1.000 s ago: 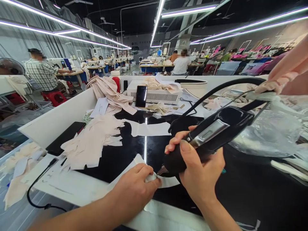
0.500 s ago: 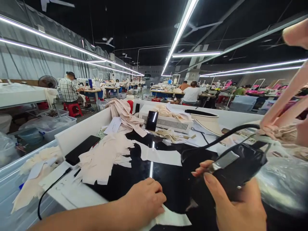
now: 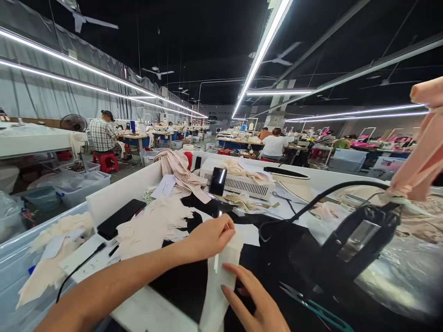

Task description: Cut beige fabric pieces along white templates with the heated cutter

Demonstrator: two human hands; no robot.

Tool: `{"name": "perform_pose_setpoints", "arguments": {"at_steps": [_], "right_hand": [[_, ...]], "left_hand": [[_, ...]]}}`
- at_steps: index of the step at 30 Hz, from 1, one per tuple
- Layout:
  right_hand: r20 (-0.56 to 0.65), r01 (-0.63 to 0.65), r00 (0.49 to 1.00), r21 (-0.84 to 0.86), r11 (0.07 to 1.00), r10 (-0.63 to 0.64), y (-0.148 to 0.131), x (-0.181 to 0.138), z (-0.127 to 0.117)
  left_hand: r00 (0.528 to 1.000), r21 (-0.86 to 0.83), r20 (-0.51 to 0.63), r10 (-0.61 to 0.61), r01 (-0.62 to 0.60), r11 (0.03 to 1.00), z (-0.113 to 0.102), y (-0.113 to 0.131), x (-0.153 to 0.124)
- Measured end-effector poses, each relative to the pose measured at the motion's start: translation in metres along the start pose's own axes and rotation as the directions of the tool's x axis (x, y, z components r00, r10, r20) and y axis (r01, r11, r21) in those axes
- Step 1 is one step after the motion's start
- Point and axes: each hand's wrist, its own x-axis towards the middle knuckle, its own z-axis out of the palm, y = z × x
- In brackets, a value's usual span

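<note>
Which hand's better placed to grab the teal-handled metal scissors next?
Right, probably: the right hand lies nearer the teal-handled metal scissors; the left hand is farther off, at the long pale strip.

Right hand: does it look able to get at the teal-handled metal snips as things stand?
Probably yes: the right hand is at the pale cloth strip, and just glossy black tabletop shows between it and the teal-handled metal snips.

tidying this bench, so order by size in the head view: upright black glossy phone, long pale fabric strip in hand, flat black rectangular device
1. Long pale fabric strip
2. Flat black rectangular device
3. Upright black glossy phone
</note>
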Motion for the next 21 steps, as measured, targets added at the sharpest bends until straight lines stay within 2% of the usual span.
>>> {"name": "perform_pose_setpoints", "arguments": {"at_steps": [2, 5, 8, 13, 21], "right_hand": [[0.082, -0.084, 0.993, 0.030, 0.996, 0.081, -0.002, 0.027, 0.004], [-0.021, -0.153, 0.988, 0.061, 0.986, 0.155, 0.005, 0.068, -0.008], [-0.132, -0.208, 0.967, 0.073, 0.975, 0.216, 0.019, 0.105, -0.029], [-0.236, -0.306, 0.911, 0.158, 0.939, 0.337, 0.049, 0.142, -0.043], [-0.369, -0.406, 0.810, 0.207, 0.890, 0.455, 0.105, 0.167, -0.025]], "left_hand": [[0.996, -0.057, -0.078, -0.036, 0.032, 0.998, -0.010, -0.002, 0.018], [0.980, -0.113, -0.163, -0.112, 0.095, 0.989, -0.021, -0.011, 0.039], [0.961, -0.136, -0.213, -0.178, 0.152, 0.979, -0.024, -0.027, 0.047], [0.946, -0.129, -0.213, -0.245, 0.222, 0.967, -0.010, -0.049, 0.047], [0.937, -0.089, -0.146, -0.317, 0.307, 0.948, 0.014, -0.061, 0.053]]}}
